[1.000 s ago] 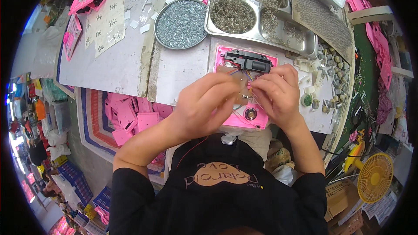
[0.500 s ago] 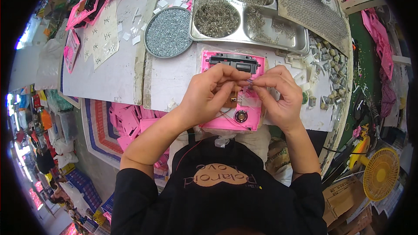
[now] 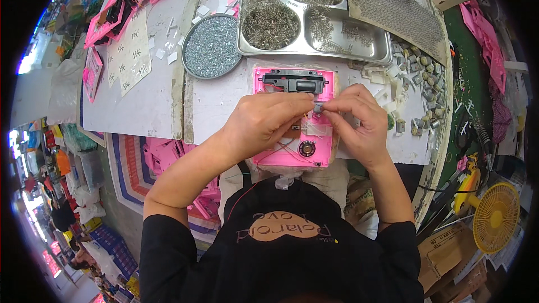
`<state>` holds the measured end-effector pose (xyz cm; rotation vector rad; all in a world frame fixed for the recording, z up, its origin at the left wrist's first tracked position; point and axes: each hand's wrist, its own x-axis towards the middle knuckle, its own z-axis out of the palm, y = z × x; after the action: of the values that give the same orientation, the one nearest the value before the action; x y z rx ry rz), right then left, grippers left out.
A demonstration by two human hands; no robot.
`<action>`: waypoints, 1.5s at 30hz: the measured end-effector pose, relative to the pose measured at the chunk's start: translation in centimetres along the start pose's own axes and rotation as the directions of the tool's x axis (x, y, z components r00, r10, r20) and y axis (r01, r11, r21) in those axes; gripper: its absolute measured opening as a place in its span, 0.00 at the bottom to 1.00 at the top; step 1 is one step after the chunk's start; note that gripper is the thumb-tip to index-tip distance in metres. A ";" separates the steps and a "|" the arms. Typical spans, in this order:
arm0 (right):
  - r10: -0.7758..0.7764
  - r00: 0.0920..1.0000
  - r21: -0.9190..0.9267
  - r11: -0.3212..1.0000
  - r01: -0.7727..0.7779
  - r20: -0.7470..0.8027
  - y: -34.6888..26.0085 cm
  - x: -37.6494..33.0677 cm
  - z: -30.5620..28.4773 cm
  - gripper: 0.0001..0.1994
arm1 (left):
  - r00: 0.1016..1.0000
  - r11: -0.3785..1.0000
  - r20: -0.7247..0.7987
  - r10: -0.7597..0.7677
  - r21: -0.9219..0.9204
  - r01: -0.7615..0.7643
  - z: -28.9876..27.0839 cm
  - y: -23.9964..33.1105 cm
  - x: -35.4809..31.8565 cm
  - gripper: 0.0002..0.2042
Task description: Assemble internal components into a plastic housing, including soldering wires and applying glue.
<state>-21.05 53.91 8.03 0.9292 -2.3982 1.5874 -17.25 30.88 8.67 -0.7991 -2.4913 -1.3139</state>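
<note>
A pink plastic housing point(image 3: 269, 159) lies at the table's near edge between my hands. A black plastic mechanism point(image 3: 297, 83) spans its far end, and a round black speaker-like part point(image 3: 307, 148) sits near its right corner. My left hand point(image 3: 259, 120) is closed over the middle of the housing, its thumb mostly hidden and its fingertips meeting near the right side. It partly covers a brown circuit board point(image 3: 293, 131) and thin wires. My right hand point(image 3: 359, 120) pinches a small greyish part point(image 3: 319, 108) beside the left fingertips; its exact kind is too small to tell.
Beyond the housing stand a round tray of small screws point(image 3: 212, 45) and a compartmented metal tray point(image 3: 303, 50) of small springs. Small metal motor-like parts point(image 3: 429, 98) lie at right. Pink housings point(image 3: 104, 25) are at far left. A yellow fan point(image 3: 495, 219) stands lower right.
The left hand has turned flatter over the housing, hiding its thumb. The right hand stays pinched close to it. The view has shifted slightly, and a dark tool end now shows at the top right.
</note>
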 end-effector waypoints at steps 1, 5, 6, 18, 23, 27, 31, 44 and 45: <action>-0.023 1.000 -0.013 1.000 0.023 0.006 -0.1 0.0 -0.1 0.10 | 1.000 1.000 -0.009 0.001 0.012 -0.001 0.2 0.2 0.3 0.17; -0.224 0.974 -0.051 0.973 0.224 -0.003 -0.5 0.0 -0.7 0.12 | 0.999 0.999 0.029 0.036 0.013 -0.036 1.0 0.7 1.4 0.19; -0.210 0.978 -0.066 0.976 0.210 -0.001 -0.7 -0.4 -1.1 0.12 | 0.998 1.000 0.055 -0.014 0.028 0.012 1.2 1.0 1.7 0.18; 0.567 0.241 0.554 0.823 -0.125 -0.788 7.9 -16.8 -29.3 0.06 | 0.972 0.969 -0.042 -0.232 -0.096 0.228 1.2 2.2 1.9 0.03; 0.436 0.099 0.380 0.859 -0.342 -0.895 9.3 -15.3 -33.8 0.09 | 0.976 0.979 -0.104 -0.190 0.060 0.197 1.9 2.3 2.1 0.04; 0.331 0.081 0.317 0.936 -0.152 -0.940 7.7 -22.1 -37.0 0.09 | 0.975 0.961 -0.135 -0.179 0.188 0.203 2.1 1.9 1.6 0.06; 0.481 0.134 0.495 0.863 0.105 -0.867 1.1 -20.6 -28.0 0.18 | 0.974 0.953 -0.118 -0.193 0.214 0.215 2.8 1.4 1.2 0.07; 0.144 0.973 0.213 0.971 -0.104 -0.182 -1.8 -9.1 -6.3 0.11 | 0.980 0.928 -0.095 -0.174 0.316 0.196 3.5 1.9 1.7 0.08; 0.133 0.978 0.195 0.976 -0.101 -0.160 -1.9 -8.7 -6.1 0.11 | 0.980 0.929 -0.098 -0.173 0.314 0.195 3.5 1.9 1.7 0.08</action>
<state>-14.36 62.41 8.65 0.6554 -2.2549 1.8768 -17.41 35.18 8.73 -0.4467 -2.6788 -0.9238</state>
